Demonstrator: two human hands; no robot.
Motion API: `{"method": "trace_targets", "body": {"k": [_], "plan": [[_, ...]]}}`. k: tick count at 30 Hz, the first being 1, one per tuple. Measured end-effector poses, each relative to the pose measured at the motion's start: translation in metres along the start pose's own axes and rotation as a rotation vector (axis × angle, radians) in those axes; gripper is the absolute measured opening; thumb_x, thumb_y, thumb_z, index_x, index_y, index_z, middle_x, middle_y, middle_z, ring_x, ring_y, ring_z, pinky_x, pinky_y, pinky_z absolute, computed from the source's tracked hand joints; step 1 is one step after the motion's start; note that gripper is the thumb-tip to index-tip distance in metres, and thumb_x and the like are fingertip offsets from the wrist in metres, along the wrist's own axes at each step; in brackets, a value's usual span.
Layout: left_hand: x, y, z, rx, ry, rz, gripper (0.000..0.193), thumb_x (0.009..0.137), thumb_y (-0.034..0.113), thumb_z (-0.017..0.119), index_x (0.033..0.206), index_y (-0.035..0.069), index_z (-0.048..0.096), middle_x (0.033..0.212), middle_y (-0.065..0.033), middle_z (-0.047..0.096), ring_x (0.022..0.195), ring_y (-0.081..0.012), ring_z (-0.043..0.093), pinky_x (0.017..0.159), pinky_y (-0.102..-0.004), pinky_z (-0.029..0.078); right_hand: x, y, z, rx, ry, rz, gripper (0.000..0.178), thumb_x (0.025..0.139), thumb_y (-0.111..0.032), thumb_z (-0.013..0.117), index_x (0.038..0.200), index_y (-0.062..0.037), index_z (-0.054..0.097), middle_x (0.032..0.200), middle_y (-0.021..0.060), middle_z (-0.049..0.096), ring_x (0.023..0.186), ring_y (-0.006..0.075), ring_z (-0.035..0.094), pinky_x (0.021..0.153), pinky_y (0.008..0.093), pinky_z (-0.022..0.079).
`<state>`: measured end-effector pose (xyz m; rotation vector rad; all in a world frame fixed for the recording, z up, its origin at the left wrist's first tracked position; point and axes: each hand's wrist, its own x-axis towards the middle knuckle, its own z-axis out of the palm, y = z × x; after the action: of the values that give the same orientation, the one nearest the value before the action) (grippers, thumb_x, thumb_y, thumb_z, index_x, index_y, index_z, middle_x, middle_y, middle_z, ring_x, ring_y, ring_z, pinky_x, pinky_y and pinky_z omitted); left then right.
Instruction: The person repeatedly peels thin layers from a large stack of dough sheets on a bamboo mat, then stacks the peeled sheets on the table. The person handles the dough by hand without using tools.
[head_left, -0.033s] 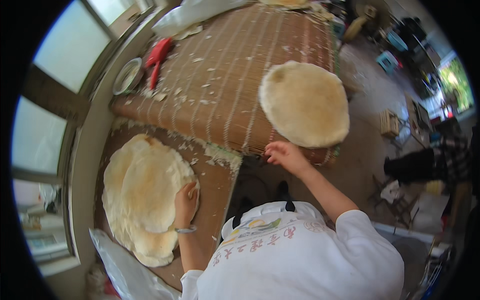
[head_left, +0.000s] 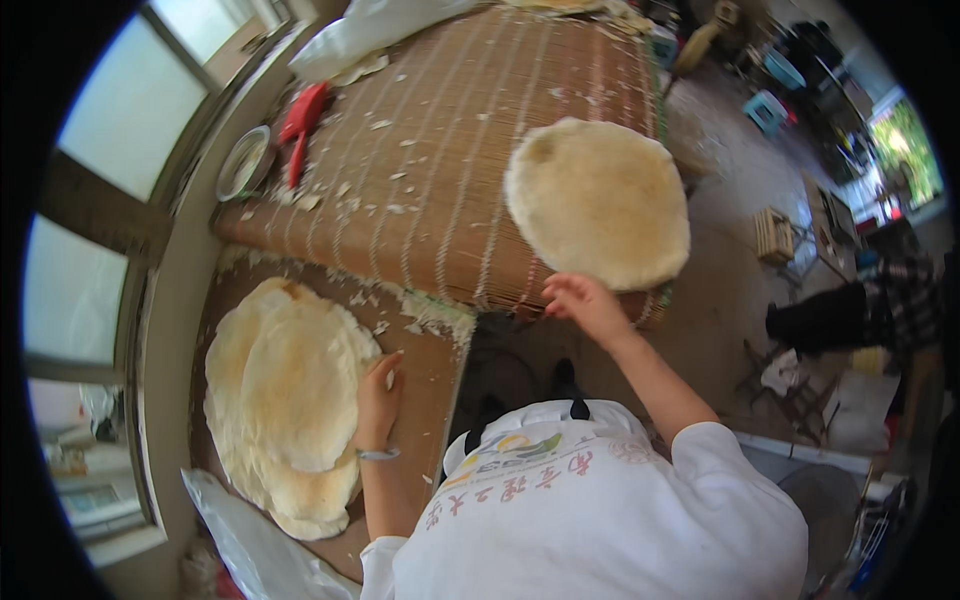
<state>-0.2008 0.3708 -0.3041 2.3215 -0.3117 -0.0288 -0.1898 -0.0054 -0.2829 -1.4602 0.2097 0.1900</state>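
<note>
On the brown board at the left lie several thin, round, pale flatbreads (head_left: 300,385), overlapping in an uneven pile. At the pile's right edge is my left hand (head_left: 378,405), loosely curved with its fingers apart; I see no bread in its grip. A thick, round, browned stack of the same flatbreads (head_left: 600,205) sits at the right front corner of the slatted mat (head_left: 420,150). Just below that stack's front edge my right hand (head_left: 590,308) hovers, fingers slightly bent and apart, holding nothing that I can see.
A red scoop (head_left: 303,125) and a clear bowl (head_left: 246,165) rest at the mat's left edge by the windows. Pale crumbs and flakes litter mat and board. Plastic sheeting (head_left: 250,540) lies at the lower left. A dark-clothed person (head_left: 850,318) is at the far right.
My left hand has shifted slightly right, off the pile's edge. My right hand has moved a little right, its fingers spreading slightly. The whole view has shifted a little.
</note>
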Motion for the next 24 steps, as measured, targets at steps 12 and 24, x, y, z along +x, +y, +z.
{"method": "trace_targets", "body": {"k": [12,24], "plan": [[0.137,0.255,0.254,-0.05,-0.309,0.747,0.036,0.073,0.012,0.069,0.108,0.007,0.061,0.108,-0.0125,0.058,0.101,-0.0333,0.054,0.085,-0.04,0.046,-0.035,0.032,-0.217,0.067,0.77,-0.063,0.04,0.089,-0.003,0.052,0.128,0.0048,0.047,0.118,0.0138,0.058,0.105,0.0166,0.057,0.086,0.0272,0.047],[0.164,0.288,0.306,-0.016,-0.39,0.544,0.033,0.075,0.015,0.068,0.106,0.008,0.063,0.099,-0.0116,0.063,0.085,-0.0305,0.062,0.072,-0.0386,0.05,-0.039,0.018,-0.245,0.377,0.55,-0.079,0.032,0.093,-0.003,0.046,0.124,0.0003,0.05,0.113,0.0086,0.06,0.095,0.0148,0.06,0.08,0.027,0.05]]}}
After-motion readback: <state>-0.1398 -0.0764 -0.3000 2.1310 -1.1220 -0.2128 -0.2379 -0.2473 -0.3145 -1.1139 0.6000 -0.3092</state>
